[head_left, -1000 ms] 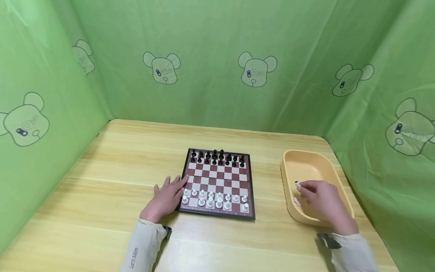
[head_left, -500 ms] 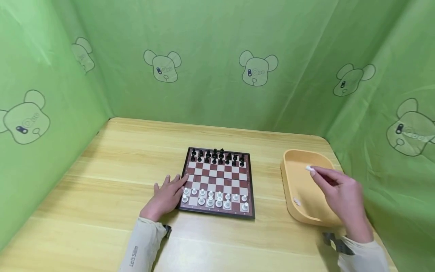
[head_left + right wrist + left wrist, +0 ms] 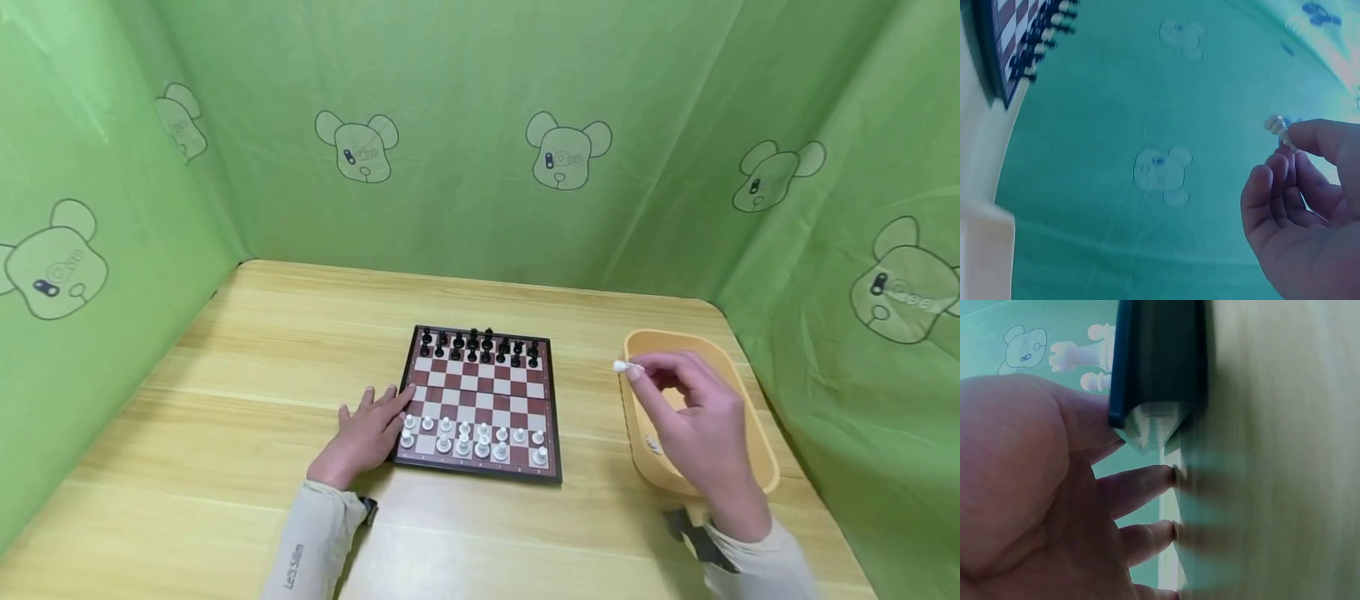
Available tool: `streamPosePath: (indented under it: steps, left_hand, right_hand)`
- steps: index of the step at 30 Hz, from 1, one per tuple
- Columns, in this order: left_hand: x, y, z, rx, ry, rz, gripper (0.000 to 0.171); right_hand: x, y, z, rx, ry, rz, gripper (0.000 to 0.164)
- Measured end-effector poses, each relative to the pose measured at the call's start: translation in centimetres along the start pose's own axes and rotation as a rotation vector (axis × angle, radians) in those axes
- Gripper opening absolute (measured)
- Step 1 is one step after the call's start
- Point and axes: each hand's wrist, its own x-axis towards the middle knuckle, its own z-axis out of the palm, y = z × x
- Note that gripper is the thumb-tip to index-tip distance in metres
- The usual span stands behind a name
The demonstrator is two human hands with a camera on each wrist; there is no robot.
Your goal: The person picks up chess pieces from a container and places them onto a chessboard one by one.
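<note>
My right hand (image 3: 708,421) pinches a small white chess piece (image 3: 621,367) between thumb and fingertips, above the left rim of the orange tray (image 3: 761,433). In the right wrist view the chess piece (image 3: 1276,125) sticks out past the fingertips, tilted. My left hand (image 3: 363,442) rests with spread fingers at the left edge of the chessboard (image 3: 478,385). Its fingertips (image 3: 1166,476) reach down to the table beside the board in the left wrist view. White chessmen (image 3: 482,447) stand in two rows at the near side, with two bare squares in the back row.
Black chessmen (image 3: 487,343) fill two rows at the far side of the board. Something small and white (image 3: 654,445) lies in the tray. Green fabric (image 3: 465,225) closes off the wooden table (image 3: 300,333) at the back and both sides.
My right hand has lifted the white chess piece up from inside the tray and carried it left to the tray's rim, turning it between the fingers. The left hand stays put.
</note>
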Motion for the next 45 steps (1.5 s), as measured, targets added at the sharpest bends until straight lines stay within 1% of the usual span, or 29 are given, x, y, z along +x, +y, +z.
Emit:
streamPosePath:
  steps: [3,7,13,17,20,22,25,28,35,39,45]
  left_hand:
    - [0.0,0.0,0.0,0.000,0.002,-0.002,0.051]
    - [0.0,-0.1,0.1,-0.005,0.003,-0.003,0.051]
    - [0.0,-0.1,0.1,-0.008,0.005,-0.001,0.051]
    - [-0.1,0.0,0.0,-0.005,0.006,-0.002,0.051]
    - [-0.1,0.0,0.0,-0.008,0.005,-0.002,0.051]
    - [-0.1,0.1,0.0,-0.010,0.005,-0.003,0.051]
    - [-0.2,0.1,-0.1,-0.010,0.006,-0.004,0.051]
    - [-0.2,0.1,0.0,-0.009,0.006,-0.004,0.051]
    - [-0.2,0.0,0.0,-0.010,0.008,-0.006,0.051]
    - [-0.1,-0.1,0.0,-0.007,0.008,-0.006,0.051]
    - [-0.1,-0.1,0.0,-0.006,0.006,-0.005,0.051]
  right_hand:
    - [-0.2,-0.6,1.2,0.016,-0.062,-0.031,0.016]
    - [-1.0,-0.6,3.1,0.040,-0.136,-0.078,0.018]
    - [-2.0,0.3,5.5,0.076,-0.192,-0.206,0.014]
    - [-2.7,0.8,6.8,0.097,-0.243,-0.258,0.014]
    - [-3.3,1.3,7.6,0.074,-0.295,-0.294,0.012]
    - [-3.7,1.5,7.9,0.048,-0.339,-0.293,0.015]
    - [-4.4,1.8,8.2,0.006,-0.402,-0.252,0.020]
    - [-4.9,2.1,8.4,-0.025,-0.447,-0.217,0.017]
    - [-5.8,2.5,8.8,-0.123,-0.539,-0.169,0.012]
    - [-6.1,2.6,9.0,-0.153,-0.568,-0.159,0.012]
    - [-6.0,2.7,9.1,-0.162,-0.594,-0.171,0.012]
